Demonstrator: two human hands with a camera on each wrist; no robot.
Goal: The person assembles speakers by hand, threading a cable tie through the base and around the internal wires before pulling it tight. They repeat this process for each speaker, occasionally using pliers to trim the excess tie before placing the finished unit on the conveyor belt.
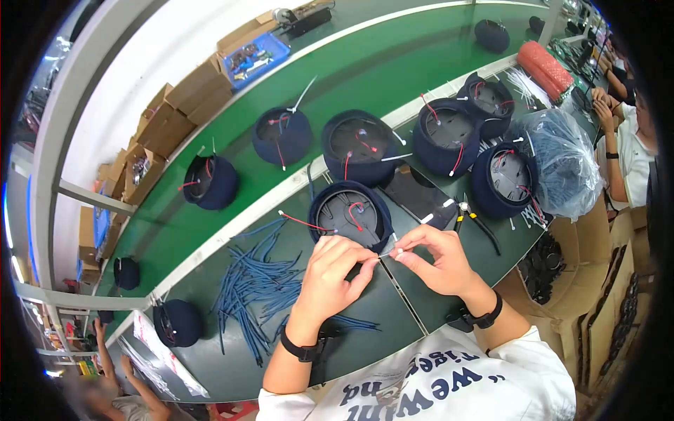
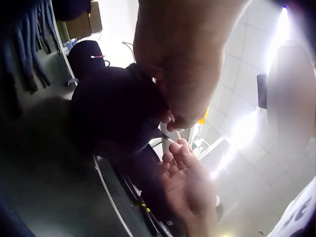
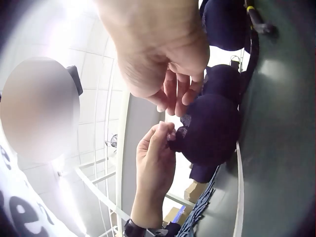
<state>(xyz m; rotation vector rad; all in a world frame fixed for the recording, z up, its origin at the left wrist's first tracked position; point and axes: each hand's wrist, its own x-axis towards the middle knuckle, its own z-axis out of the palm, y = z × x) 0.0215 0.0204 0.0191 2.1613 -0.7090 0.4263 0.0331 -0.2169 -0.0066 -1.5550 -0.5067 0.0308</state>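
In the head view, a round dark blue fabric-covered shell with a grey plastic inside and red wires lies in front of me. At its near edge is a thin white cable tie. My left hand pinches at the shell's edge by the tie, thumb against forefinger. From the other side, my right hand pinches the tie's white end between thumb and forefinger. The right wrist view shows the left fingertips right at the fabric edge, with the right fingers curled above them.
Several similar shells stand behind and to both sides. Blue cords lie in a heap at left. Pliers and a dark flat panel are at right, near a clear bag. Cardboard boxes line the back.
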